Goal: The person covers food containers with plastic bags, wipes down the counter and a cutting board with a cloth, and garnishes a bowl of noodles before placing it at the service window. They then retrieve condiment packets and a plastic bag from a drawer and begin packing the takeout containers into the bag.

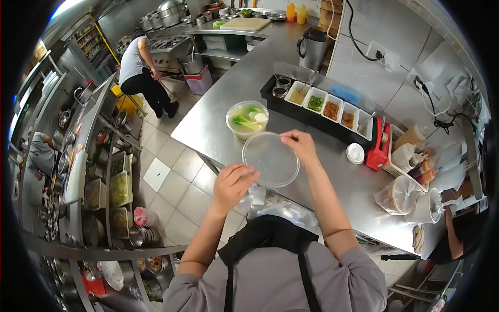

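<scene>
Between my two hands is a clear round plastic lid [271, 160], tilted toward me. My left hand [233, 186] grips its lower left edge with the fingertips. At its upper right rim, my right hand [300, 145] pinches it between thumb and fingers. Just beyond the lid, a clear plastic soup container [246, 133] stands uncovered on the steel counter [208, 117]. Pale liquid with green leafy vegetable pieces and something white shows inside it. The lid's far edge overlaps the container's lower rim in this view.
A black condiment rack [322, 122] holds white tubs of toppings along the wall. Right of it are small white lids [355, 153], a red dispenser [378, 148] and a basket of sauce bottles [410, 148]. One person [140, 73] bends near the stove; others work at both sides.
</scene>
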Tool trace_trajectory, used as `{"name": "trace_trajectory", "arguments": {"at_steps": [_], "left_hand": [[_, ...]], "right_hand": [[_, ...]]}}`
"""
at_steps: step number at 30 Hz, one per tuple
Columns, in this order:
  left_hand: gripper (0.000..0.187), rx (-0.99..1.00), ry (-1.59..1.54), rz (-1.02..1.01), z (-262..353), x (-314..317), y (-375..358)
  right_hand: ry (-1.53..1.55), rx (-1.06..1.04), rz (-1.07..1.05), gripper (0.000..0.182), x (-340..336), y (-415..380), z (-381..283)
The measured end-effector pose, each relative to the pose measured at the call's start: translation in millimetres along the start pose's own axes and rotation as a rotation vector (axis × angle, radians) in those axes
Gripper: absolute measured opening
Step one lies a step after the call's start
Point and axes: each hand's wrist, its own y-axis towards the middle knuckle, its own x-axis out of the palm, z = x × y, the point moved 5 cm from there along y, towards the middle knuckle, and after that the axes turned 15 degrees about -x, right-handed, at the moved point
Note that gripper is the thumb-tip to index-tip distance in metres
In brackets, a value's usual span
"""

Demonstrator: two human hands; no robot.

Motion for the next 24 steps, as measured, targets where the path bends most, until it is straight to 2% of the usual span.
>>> {"name": "trace_trajectory", "arguments": {"at_steps": [3, 6, 9, 12, 14, 16, 19, 22, 24], "left_hand": [[0.025, -0.085, -0.005, -0.003, -31.5, -8.2, 22.2], [0.026, -0.151, -0.001, 0.094, -66.8, -24.0, 51.3], [0.022, -0.252, 0.003, 0.22, -108.4, -32.5, 70.0], [0.021, -0.382, -0.109, 0.196, -143.2, -21.6, 95.3], [0.017, -0.456, -0.163, 0.101, -166.2, -0.9, 106.8], [0.02, -0.522, -0.237, 0.001, -190.9, 28.1, 112.8], [0.036, -0.542, -0.28, -0.177, -209.8, 69.1, 120.3], [0.047, -0.457, -0.069, -0.37, -221.7, 108.4, 119.5], [0.05, -0.44, 0.056, -0.405, -220.9, 120.9, 115.3]], "right_hand": [[-0.175, -0.159, 0.17, 0.014, 3.8, 50.6, -5.9], [-0.159, -0.11, 0.25, 0.013, 11.3, 104.4, 30.9], [-0.292, -0.128, 0.228, 0.014, 32.5, 144.6, 67.2], [-0.38, -0.1, 0.19, 0.014, 50.1, 163.1, 84.8], [-0.377, -0.04, 0.148, 0.014, 58.2, 169.7, 89.6], [-0.453, -0.137, 0.116, 0.014, 64.3, 172.5, 82.4], [-0.496, -0.191, 0.084, 0.013, 71.4, 170.4, 73.1], [-0.491, -0.219, 0.084, 0.012, 73.9, 168.1, 68.4], [-0.485, -0.227, 0.093, 0.01, 73.7, 165.9, 66.5]]}}
